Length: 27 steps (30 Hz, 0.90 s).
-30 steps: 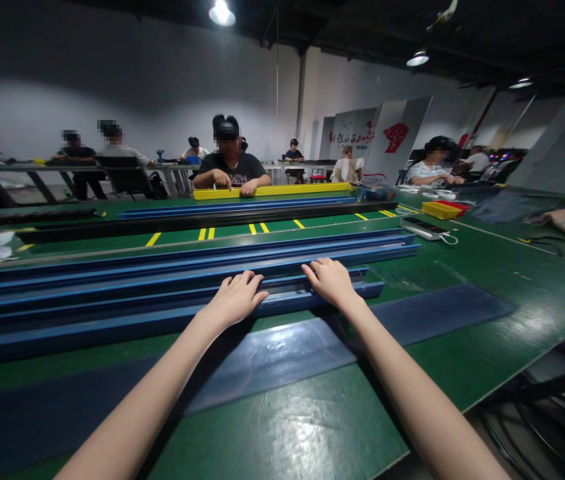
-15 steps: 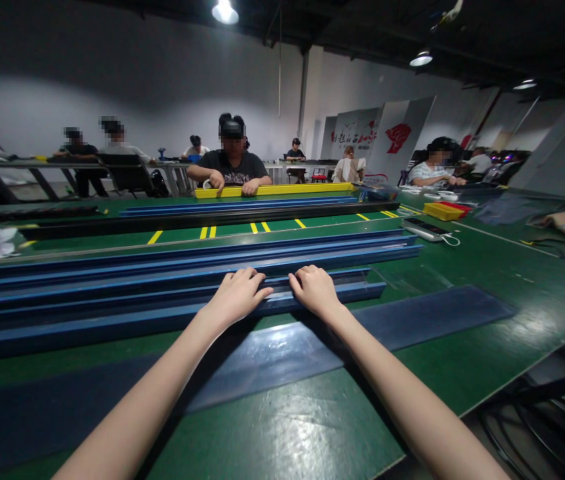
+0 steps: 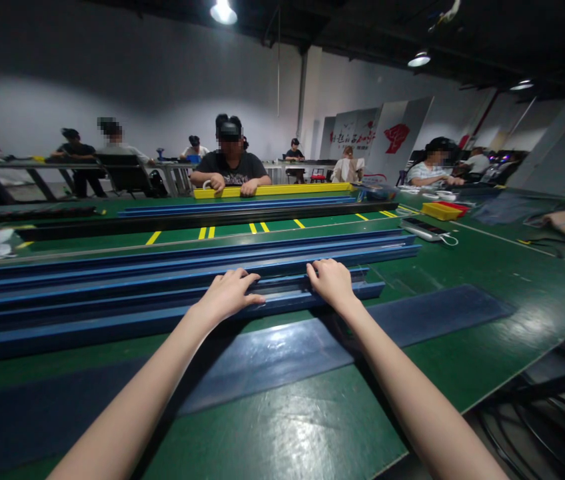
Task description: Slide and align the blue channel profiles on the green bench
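Note:
Both my hands rest on the nearest long blue channel [image 3: 127, 327], which lies lengthwise across the green table [image 3: 312, 420]. My left hand [image 3: 232, 292] spans the channel near its middle, thumb on the near edge and fingers over the far edge, apart from the thumb. Nearer the channel's right end, my right hand [image 3: 331, 280] bends its fingers over it; its palm side is hidden. Just beyond lies a second blue channel [image 3: 382, 252]. A flat, glossy bluish strip [image 3: 432, 317] lies under my forearms.
Farther back are a black bar [image 3: 202, 221], a yellow channel [image 3: 292, 191] under another person's hands, and a phone-like device [image 3: 427, 230] with a white cable. A yellow tray [image 3: 441, 212] stands at the right. Another person's hand [image 3: 562, 219] is at the right edge.
My right hand has moved right along the near channel and my left hand slightly left, widening the gap between them. The person opposite has shifted their hands slightly.

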{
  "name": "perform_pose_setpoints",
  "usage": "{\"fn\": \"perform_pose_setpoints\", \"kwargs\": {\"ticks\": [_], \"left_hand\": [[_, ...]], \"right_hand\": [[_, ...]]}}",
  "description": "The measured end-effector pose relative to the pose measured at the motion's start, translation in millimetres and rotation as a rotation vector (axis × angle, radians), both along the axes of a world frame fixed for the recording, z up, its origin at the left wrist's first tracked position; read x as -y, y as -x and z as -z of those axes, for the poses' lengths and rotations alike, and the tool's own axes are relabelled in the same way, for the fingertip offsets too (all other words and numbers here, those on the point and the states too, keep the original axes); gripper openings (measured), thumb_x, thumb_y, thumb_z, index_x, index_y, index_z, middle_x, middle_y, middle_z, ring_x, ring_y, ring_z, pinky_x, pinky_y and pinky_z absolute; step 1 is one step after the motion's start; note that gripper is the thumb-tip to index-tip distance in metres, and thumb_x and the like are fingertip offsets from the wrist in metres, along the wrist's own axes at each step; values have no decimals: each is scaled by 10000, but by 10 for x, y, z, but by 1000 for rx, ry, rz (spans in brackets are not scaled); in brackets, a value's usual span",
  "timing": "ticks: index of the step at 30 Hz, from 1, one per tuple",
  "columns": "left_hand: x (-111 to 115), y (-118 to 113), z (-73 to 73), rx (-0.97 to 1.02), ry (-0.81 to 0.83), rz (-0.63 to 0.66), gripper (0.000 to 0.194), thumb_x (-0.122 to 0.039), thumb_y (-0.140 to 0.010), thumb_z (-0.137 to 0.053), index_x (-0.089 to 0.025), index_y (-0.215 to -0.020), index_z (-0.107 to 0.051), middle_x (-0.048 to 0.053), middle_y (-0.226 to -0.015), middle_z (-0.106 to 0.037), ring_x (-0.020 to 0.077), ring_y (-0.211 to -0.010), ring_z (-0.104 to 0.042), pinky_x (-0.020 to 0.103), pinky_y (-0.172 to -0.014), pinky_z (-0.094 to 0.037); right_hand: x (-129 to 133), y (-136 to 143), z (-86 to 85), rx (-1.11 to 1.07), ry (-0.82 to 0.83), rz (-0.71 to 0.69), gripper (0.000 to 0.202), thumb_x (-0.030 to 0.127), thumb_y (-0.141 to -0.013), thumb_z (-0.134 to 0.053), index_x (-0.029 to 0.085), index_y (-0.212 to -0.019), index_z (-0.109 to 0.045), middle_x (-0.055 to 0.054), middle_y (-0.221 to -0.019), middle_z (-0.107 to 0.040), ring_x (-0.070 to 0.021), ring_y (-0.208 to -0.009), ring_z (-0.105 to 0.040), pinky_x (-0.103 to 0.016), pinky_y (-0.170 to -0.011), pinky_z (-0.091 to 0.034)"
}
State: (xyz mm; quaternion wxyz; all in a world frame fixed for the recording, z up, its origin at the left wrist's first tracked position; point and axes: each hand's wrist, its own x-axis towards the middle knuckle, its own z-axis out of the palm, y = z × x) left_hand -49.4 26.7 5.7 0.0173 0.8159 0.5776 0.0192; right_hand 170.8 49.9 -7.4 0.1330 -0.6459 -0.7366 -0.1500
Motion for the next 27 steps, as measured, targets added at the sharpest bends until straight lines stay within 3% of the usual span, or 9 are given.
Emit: {"fn": "perform_pose_setpoints", "kwargs": {"ticks": [5, 11, 20, 27], "left_hand": [[-6, 83, -76, -54, 35, -46, 561, -547, -744, -462, -265, -1229, -437, 102, -1172, -512, 280, -1078, -451, 366, -841, -363], [28, 3, -81, -10, -22, -15, 499, -525, -792, -391, -234, -1187, -481, 96, -1179, -501, 264, -1094, -431, 360, -870, -347], [11, -109, 109, 63, -117, 51, 497, -507, -829, -329, -239, -1236, -422, 91, -1234, -442, 241, -1137, -389, 361, -920, -311], [-33, -71, 205, 66, -66, 52, 558, -551, -824, -286, -240, -1278, -373, 107, -1274, -406, 258, -1165, -365, 381, -927, -301]], "right_hand": [[-19, -34, 25, -3, 7, 41, 407, 318, -868, -276, 173, -784, -647, -88, -825, -663, -186, -783, -587, -259, -654, -364], [18, 110, 96, -11, -11, -2, 373, 284, -861, -291, 148, -781, -629, -99, -830, -652, -188, -819, -568, -261, -669, -357], [146, 327, 73, -30, 57, -230, 347, 297, -864, -308, 145, -864, -620, -93, -919, -633, -172, -891, -523, -258, -767, -331], [88, 215, 24, -30, 37, -179, 400, 320, -881, -270, 174, -830, -638, -74, -922, -640, -169, -881, -531, -259, -737, -336]]}}
